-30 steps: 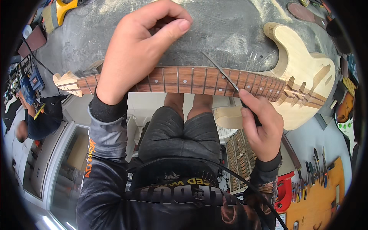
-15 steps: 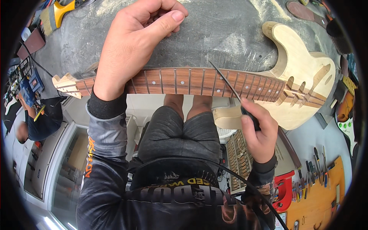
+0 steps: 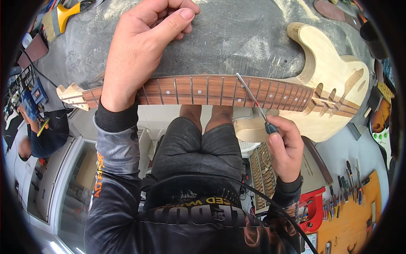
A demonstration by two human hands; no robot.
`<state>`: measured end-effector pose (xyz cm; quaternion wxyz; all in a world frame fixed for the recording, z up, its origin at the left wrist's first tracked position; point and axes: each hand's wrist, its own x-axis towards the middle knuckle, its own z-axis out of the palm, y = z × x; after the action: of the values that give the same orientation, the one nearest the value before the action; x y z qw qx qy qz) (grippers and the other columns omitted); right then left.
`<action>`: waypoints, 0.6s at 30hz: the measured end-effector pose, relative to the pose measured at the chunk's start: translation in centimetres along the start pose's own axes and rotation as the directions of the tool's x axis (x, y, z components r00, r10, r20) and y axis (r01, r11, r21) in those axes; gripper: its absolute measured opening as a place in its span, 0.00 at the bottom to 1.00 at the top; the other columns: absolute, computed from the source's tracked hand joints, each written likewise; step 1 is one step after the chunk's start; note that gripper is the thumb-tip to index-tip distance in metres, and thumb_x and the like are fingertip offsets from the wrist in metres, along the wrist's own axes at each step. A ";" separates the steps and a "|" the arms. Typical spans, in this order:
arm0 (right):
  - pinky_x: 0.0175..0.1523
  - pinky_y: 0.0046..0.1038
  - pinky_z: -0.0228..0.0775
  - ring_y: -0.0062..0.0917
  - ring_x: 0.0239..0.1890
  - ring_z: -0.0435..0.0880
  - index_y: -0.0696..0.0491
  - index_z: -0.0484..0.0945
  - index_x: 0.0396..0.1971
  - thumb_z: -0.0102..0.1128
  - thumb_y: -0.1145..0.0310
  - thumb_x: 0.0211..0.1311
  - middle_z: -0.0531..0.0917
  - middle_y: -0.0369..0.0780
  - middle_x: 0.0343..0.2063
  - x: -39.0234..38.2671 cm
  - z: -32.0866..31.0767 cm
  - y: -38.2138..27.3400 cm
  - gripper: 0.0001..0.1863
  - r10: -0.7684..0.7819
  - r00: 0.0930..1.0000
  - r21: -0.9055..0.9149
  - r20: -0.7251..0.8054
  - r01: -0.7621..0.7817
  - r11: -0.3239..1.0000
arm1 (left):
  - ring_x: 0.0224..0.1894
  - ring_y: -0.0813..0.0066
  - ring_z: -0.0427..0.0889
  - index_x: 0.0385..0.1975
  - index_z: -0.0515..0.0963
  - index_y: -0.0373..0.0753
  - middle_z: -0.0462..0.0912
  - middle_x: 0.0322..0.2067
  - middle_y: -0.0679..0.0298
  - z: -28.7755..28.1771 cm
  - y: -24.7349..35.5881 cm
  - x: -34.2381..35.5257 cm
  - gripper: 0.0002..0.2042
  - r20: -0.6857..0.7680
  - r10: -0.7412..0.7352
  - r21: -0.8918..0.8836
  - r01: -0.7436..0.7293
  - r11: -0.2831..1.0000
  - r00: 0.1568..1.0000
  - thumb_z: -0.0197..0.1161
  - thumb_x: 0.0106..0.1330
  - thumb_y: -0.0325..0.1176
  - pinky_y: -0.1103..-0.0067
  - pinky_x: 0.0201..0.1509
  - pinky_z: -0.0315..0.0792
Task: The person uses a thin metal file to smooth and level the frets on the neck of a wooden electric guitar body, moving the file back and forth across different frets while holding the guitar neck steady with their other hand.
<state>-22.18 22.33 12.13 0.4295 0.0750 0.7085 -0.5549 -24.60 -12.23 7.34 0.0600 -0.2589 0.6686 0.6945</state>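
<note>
Left hand (image 3: pixel 139 55) loosely curled, pressing on guitar neck (image 3: pixel 203 89) | right hand (image 3: pixel 286 148) closed around thin file (image 3: pixel 253 101), tip on fretboard

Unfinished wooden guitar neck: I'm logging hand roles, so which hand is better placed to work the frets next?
Right hand: it already holds the thin metal file on the frets; the left hand only steadies the neck.

An unfinished wooden electric guitar (image 3: pixel 325 84) lies across a dusty grey workbench (image 3: pixel 237 38), body at three o'clock, headstock at nine.
</note>
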 end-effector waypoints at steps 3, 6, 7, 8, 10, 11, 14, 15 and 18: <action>0.52 0.30 0.78 0.24 0.40 0.84 0.59 0.81 0.59 0.62 0.79 0.72 0.87 0.43 0.50 1.5 0.6 -0.2 0.18 -0.219 0.975 -0.194 0.032 0.221 0.956 | 0.35 0.85 0.77 0.45 0.82 0.32 0.83 0.33 0.68 0.0 -0.2 0.2 0.07 0.039 0.014 0.018 -0.015 1.000 0.999 0.63 0.76 0.28 0.85 0.42 0.72; 0.49 0.30 0.80 0.26 0.34 0.84 0.58 0.82 0.59 0.65 0.80 0.69 0.88 0.42 0.48 3.0 1.6 -3.0 0.19 -0.376 0.908 -0.587 0.185 0.409 0.699 | 0.35 0.85 0.77 0.46 0.82 0.32 0.83 0.33 0.68 0.0 -0.1 0.2 0.07 0.062 -0.020 0.009 0.020 1.000 0.998 0.62 0.76 0.27 0.85 0.42 0.72; 0.49 0.30 0.80 0.27 0.34 0.85 0.58 0.82 0.59 0.66 0.80 0.69 0.88 0.43 0.48 3.2 1.8 -3.4 0.19 -0.341 0.916 -0.677 0.212 0.389 0.624 | 0.35 0.85 0.77 0.46 0.82 0.32 0.83 0.33 0.68 0.0 0.0 0.2 0.07 0.064 -0.020 0.010 0.019 1.000 0.998 0.62 0.76 0.27 0.85 0.42 0.72; 0.49 0.30 0.80 0.28 0.34 0.85 0.58 0.82 0.59 0.66 0.80 0.68 0.89 0.43 0.48 3.3 2.1 -3.8 0.19 -0.307 0.921 -0.755 0.239 0.375 0.538 | 0.35 0.84 0.77 0.46 0.82 0.32 0.83 0.33 0.68 0.0 0.1 0.2 0.06 0.052 -0.032 0.031 0.031 0.999 0.998 0.62 0.76 0.27 0.85 0.42 0.72; 0.48 0.31 0.80 0.28 0.34 0.85 0.58 0.82 0.59 0.66 0.80 0.69 0.88 0.42 0.46 3.3 2.5 -3.4 0.20 -0.343 0.906 -0.726 0.247 0.408 0.553 | 0.35 0.84 0.77 0.46 0.82 0.32 0.83 0.33 0.68 -0.1 0.2 0.0 0.06 0.041 -0.044 0.056 0.042 0.998 0.998 0.62 0.76 0.27 0.85 0.42 0.72; 0.47 0.31 0.80 0.28 0.34 0.85 0.58 0.81 0.59 0.66 0.80 0.69 0.88 0.42 0.45 3.4 2.7 -3.0 0.20 -0.357 0.899 -0.715 0.254 0.423 0.557 | 0.35 0.84 0.77 0.46 0.82 0.32 0.83 0.33 0.68 -0.3 0.1 -0.1 0.06 0.015 -0.044 0.048 0.043 0.998 0.999 0.62 0.76 0.27 0.85 0.42 0.72; 0.48 0.31 0.80 0.26 0.37 0.86 0.58 0.81 0.60 0.64 0.80 0.70 0.88 0.42 0.46 1.6 2.0 -0.2 0.19 -0.464 0.883 -0.421 0.068 0.447 0.789 | 0.35 0.84 0.77 0.46 0.82 0.32 0.83 0.33 0.68 0.2 0.2 0.2 0.06 0.012 -0.042 0.020 0.042 0.999 0.999 0.62 0.76 0.26 0.85 0.42 0.72; 0.50 0.31 0.79 0.26 0.39 0.86 0.58 0.80 0.60 0.63 0.80 0.71 0.88 0.42 0.48 0.8 1.8 0.3 0.19 -0.314 0.949 -0.273 0.014 0.306 0.912 | 0.35 0.84 0.77 0.46 0.82 0.32 0.83 0.33 0.68 0.1 0.2 0.0 0.06 0.012 -0.047 0.017 0.046 0.999 0.999 0.62 0.76 0.26 0.85 0.42 0.72; 0.54 0.30 0.78 0.24 0.43 0.86 0.59 0.80 0.61 0.62 0.79 0.72 0.88 0.43 0.52 -0.8 1.2 0.9 0.19 -0.062 0.998 -0.027 -0.024 0.061 0.998 | 0.35 0.84 0.77 0.46 0.82 0.32 0.83 0.33 0.68 -0.1 0.0 0.0 0.06 0.008 -0.035 0.026 0.035 0.999 0.999 0.62 0.76 0.26 0.85 0.42 0.72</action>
<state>-20.55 21.87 12.01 0.4043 0.0543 0.7231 -0.5575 -24.61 -12.32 7.37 0.0786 -0.2668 0.6726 0.6857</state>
